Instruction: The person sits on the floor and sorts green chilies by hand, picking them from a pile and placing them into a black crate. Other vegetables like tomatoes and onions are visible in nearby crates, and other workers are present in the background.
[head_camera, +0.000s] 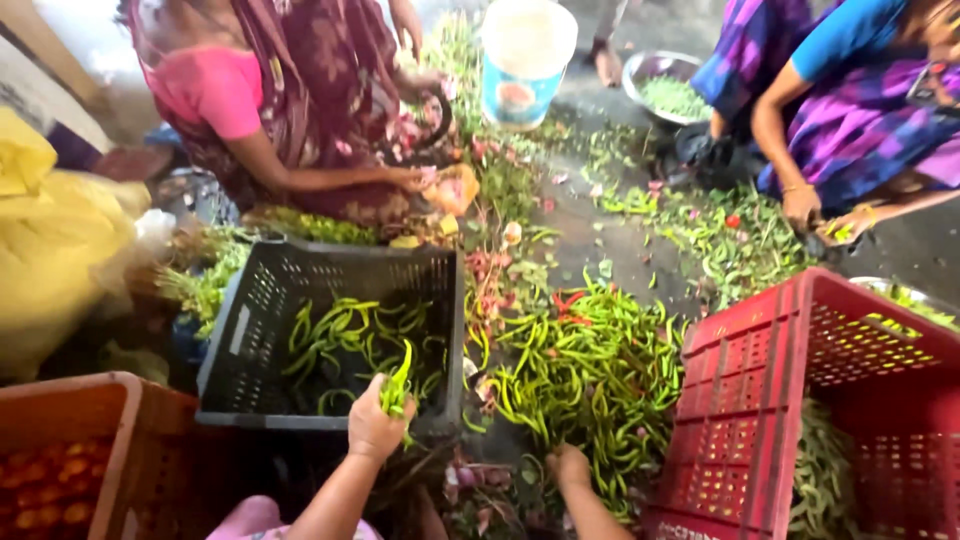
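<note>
My left hand (374, 424) is raised over the near rim of a black plastic crate (247, 330) and grips a small bunch of green chillies (398, 384). More green chillies (350, 340) lie loose inside that crate. My right hand (570, 466) rests low on the floor at the near edge of a big heap of green chillies (590, 372); its fingers are curled into the pile and partly hidden.
A red crate (800, 390) stands tilted at the right, an orange crate (90, 450) at the lower left. Two people sit opposite, sorting vegetables. A white bucket (525, 60), a steel bowl (662, 85) and yellow sacks (50, 250) surround the scrap-strewn floor.
</note>
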